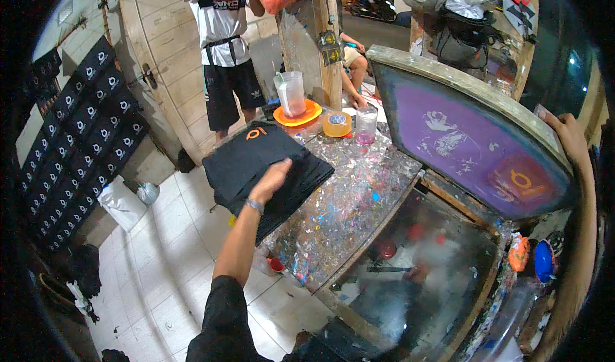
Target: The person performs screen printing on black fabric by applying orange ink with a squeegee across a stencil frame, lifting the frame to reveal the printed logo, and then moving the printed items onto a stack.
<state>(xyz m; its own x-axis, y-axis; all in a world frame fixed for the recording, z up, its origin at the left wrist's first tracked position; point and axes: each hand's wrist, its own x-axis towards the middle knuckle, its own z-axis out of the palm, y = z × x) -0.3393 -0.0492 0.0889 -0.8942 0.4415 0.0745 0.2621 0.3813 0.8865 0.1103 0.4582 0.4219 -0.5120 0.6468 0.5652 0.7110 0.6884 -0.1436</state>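
Observation:
A stack of black cloth pieces [282, 147] lies on the paint-spattered table, the top one bearing a small orange print near its far edge. My left hand [272, 179] reaches over the stack with its fingers stretched out, slightly blurred, over the top cloth. At the right a screen-printing frame [467, 138] with purple mesh stands tilted up, an orange-stained design near its lower right corner. My right hand [564, 131] grips the upper right end of that frame. Below the raised frame is a dark, glossy printing board [410, 272] with reddish spots.
On the spattered table [346, 202] stand a clear jug [291, 96] on an orange plate [311, 114], a tape roll [337, 123] and a clear cup [366, 125]. A person [224, 35] stands beyond; another sits behind the post. Black printed sheets [83, 138] hang left.

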